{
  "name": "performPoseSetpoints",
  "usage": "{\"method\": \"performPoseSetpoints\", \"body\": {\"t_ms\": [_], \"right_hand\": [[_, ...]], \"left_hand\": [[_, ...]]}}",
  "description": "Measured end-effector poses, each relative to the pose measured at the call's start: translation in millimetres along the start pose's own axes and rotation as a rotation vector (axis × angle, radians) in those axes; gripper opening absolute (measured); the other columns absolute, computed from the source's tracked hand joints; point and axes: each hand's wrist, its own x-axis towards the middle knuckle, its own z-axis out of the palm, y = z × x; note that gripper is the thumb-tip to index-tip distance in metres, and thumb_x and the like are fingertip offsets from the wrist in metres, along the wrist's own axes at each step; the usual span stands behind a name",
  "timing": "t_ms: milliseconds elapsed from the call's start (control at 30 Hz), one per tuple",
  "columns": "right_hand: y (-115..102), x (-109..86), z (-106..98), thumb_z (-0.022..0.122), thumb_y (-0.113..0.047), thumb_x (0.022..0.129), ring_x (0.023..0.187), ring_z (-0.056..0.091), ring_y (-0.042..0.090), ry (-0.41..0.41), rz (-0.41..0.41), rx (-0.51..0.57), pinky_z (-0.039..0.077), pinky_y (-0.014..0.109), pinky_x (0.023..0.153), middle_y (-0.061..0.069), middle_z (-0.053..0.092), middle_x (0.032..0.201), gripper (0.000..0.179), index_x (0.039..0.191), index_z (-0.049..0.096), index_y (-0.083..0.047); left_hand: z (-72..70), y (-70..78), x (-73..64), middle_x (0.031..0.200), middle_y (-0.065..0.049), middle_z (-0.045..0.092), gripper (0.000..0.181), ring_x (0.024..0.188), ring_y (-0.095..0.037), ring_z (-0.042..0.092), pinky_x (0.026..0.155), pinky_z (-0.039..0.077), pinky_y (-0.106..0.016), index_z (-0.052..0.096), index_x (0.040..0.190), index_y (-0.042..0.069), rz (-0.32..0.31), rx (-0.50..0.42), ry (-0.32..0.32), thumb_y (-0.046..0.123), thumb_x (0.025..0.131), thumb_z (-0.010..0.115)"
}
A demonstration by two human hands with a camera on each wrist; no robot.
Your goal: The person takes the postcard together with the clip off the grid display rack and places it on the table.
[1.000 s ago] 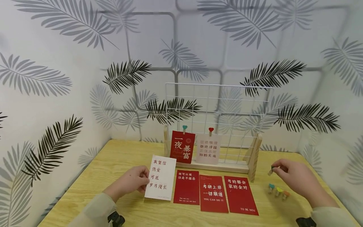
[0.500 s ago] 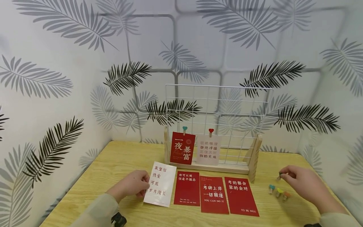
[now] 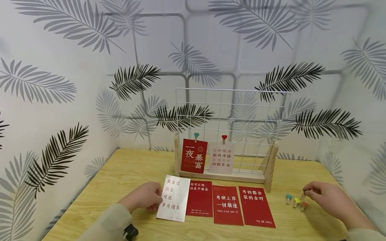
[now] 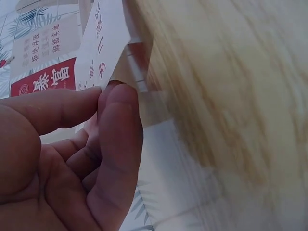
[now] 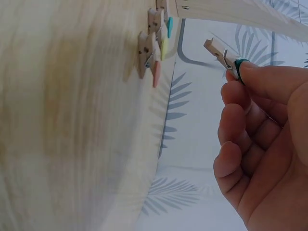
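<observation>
My left hand [image 3: 146, 196] pinches the left edge of a white card [image 3: 174, 199] with red Chinese lettering. The card is tilted up off the table and overlaps the edge of a red card [image 3: 199, 199] beside it. At the right, my right hand [image 3: 328, 201] holds a small wooden clothespin [image 5: 222, 55] between thumb and forefinger; its dark green end is partly covered by the thumb. Just left of that hand, clothespins with a teal heart [image 3: 288, 197], a yellow heart [image 3: 296, 202] and an orange heart [image 3: 304, 205] stand on the table.
A white wire grid rack [image 3: 229, 115] on a wooden base [image 3: 223, 176] stands behind. Clipped to it are a red card [image 3: 194, 156] and a pale card [image 3: 221, 158]. Two more red cards [image 3: 227, 205] [image 3: 257, 206] lie in front on the wooden table [image 3: 132, 164].
The left hand has lowered the white card and shifted it slightly right, over the red card's edge. My right hand has moved right and down with the clothespin, away from the others.
</observation>
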Motion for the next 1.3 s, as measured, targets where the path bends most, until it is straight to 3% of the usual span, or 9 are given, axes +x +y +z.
{"method": "performPoseSetpoints", "body": {"t_ms": [333, 733, 1133, 1300], "right_hand": [[17, -4.6, 7, 0.063, -0.029, 0.101, 0.084, 0.064, 0.018, -0.095, 0.064, 0.028, 0.05, 0.038, 0.065, 0.004, 0.072, 0.101, 0.026, 0.112, 0.072, -0.008], [33, -4.9, 8, 0.064, -0.03, 0.1, 0.085, 0.065, 0.021, -0.206, 0.149, 0.024, 0.051, 0.043, 0.067, 0.006, 0.071, 0.102, 0.026, 0.108, 0.073, -0.007], [41, -1.8, 12, 0.064, -0.022, 0.099, 0.099, 0.066, 0.037, -0.276, 0.13, 0.008, 0.052, 0.055, 0.08, 0.011, 0.072, 0.106, 0.02, 0.107, 0.075, -0.008], [41, -1.0, 14, 0.066, -0.023, 0.098, 0.097, 0.067, 0.036, -0.275, 0.135, -0.015, 0.051, 0.055, 0.08, 0.012, 0.072, 0.105, 0.018, 0.103, 0.076, -0.009]], "left_hand": [[6.8, -5.4, 0.5, 0.069, -0.01, 0.064, 0.014, 0.058, -0.018, 0.063, 0.056, 0.056, -0.032, 0.056, 0.08, 0.004, -0.058, 0.03, -0.048, 0.003, 0.09, 0.066], [6.9, -1.3, -6.2, 0.065, -0.009, 0.063, 0.013, 0.053, -0.017, 0.062, 0.052, 0.054, -0.031, 0.057, 0.078, 0.003, -0.037, 0.038, -0.043, 0.001, 0.088, 0.065], [4.2, -4.4, -3.6, 0.064, -0.009, 0.062, 0.012, 0.052, -0.017, 0.063, 0.051, 0.054, -0.031, 0.056, 0.078, 0.003, -0.053, 0.054, -0.041, -0.001, 0.087, 0.063], [3.3, -7.1, -1.8, 0.065, -0.009, 0.063, 0.012, 0.052, -0.017, 0.063, 0.051, 0.054, -0.031, 0.056, 0.078, 0.003, -0.055, 0.061, -0.052, 0.0, 0.088, 0.063]]}}
